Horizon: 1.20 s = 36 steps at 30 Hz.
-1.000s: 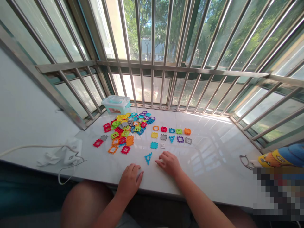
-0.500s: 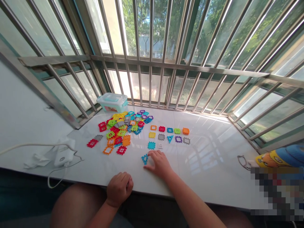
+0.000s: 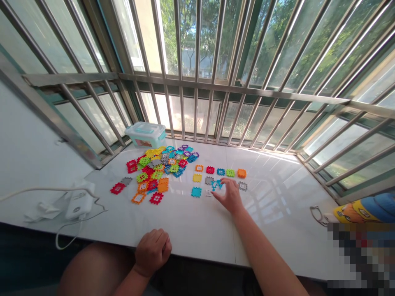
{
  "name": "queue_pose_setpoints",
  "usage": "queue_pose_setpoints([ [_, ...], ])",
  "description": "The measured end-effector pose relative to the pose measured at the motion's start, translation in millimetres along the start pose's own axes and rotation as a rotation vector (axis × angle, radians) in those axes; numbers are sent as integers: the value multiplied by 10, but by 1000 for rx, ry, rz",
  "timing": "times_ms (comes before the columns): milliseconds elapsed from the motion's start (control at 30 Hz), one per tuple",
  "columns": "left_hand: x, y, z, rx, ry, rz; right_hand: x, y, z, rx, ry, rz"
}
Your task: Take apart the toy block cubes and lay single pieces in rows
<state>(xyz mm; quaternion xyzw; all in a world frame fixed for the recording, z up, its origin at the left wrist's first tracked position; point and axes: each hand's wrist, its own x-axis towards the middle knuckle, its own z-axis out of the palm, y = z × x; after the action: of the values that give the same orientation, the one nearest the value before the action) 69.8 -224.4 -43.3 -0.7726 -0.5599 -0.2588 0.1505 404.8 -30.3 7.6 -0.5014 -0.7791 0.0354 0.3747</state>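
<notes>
My right hand reaches over the sorted pieces, thumb and fingers pinching a blue triangular building tile. Behind it, another blue triangle tile is partly covered by my fingers. Close by lie a grey square tile, a white window tile and a light blue square tile. My hand hides the purple tile in that row. My left hand rests as a loose fist at the table's front edge, with no object showing in it.
A heap of coloured tiles spreads over the left of the white table. Behind it stands a lidded plastic box. A white power adapter with cables lies left, a yellow-blue bottle right. Metal bars line the window.
My right hand has carried the blue triangle tile from near the front of the table up and right to the sorted rows. My left hand stays nearly still.
</notes>
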Motion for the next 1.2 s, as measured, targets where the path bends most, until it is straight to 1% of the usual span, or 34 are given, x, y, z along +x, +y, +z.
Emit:
queue_pose_setpoints([
  [67,3,1,-3,-6,2,-4,92,279,-71,-116,-6,39],
  [133,4,2,-2,-6,6,-9,126,481,-87,-200,-12,61],
  [233,-2,-2,7,17,13,-5,114,626,-35,-248,-15,79],
  [400,-13,-5,17,41,-5,-3,104,648,45,-254,-65,89],
  [667,-4,7,-5,35,-12,-5,152,574,-22,-242,-144,91],
  [1000,9,6,4,19,-8,-6,156,605,15,-250,-140,59],
  [1200,-14,-5,17,5,17,8,141,680,70,-217,-70,-14],
])
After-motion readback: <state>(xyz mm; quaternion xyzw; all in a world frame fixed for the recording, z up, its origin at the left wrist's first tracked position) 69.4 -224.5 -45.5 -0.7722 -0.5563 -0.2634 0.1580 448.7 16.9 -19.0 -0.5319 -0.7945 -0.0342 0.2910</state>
